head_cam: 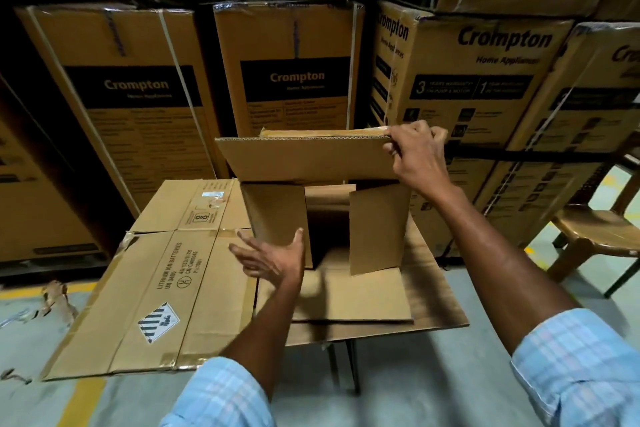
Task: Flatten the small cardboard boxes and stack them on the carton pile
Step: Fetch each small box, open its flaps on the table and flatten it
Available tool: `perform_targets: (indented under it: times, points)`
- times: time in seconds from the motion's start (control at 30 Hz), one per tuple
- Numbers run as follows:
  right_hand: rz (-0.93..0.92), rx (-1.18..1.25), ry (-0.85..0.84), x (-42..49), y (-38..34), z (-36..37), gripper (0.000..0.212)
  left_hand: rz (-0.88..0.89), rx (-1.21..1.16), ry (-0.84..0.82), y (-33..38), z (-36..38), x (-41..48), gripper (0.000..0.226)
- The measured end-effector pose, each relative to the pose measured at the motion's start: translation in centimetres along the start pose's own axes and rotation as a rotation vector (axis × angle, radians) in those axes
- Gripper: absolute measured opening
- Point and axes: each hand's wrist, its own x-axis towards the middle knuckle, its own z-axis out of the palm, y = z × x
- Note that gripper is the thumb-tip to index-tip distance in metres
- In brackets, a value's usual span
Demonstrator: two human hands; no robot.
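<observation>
A small brown cardboard box (311,163) lies on its side on the carton pile (346,295), its open end facing me and all its flaps spread. My right hand (419,152) pinches the right corner of the raised top flap. My left hand (273,256) is spread flat, fingers apart, touching the lower edge of the left side flap (277,218). The right side flap (377,225) stands upright and untouched. The inside of the box is dark.
A large flattened carton (156,288) with a lithium battery label lies left of the pile. Tall stacked Crompton cartons (298,76) form a wall behind. A brown plastic chair (595,229) stands at the right. Cardboard scraps (55,298) lie on the grey floor, left.
</observation>
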Motion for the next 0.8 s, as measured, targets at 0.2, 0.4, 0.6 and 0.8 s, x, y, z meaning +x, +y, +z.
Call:
perform_targets:
  times: [0.2, 0.4, 0.6, 0.8]
  points:
    - [0.070, 0.099, -0.008, 0.7, 3.3, 1.5, 0.030, 0.272, 0.007, 0.014, 7.6, 1.8, 1.8, 0.160]
    - [0.347, 0.172, 0.244, 1.1, 4.4, 5.0, 0.058, 0.305, -0.043, 0.000, 8.1, 3.3, 1.8, 0.121]
    - [0.459, 0.243, -0.037, -0.4, 4.4, 11.5, 0.103, 0.487, 0.168, -0.033, 7.1, 1.9, 3.2, 0.081]
    - [0.617, 0.324, -0.200, -2.2, 0.7, 16.0, 0.142, 0.550, 0.588, -0.204, 8.5, -0.4, 5.6, 0.095]
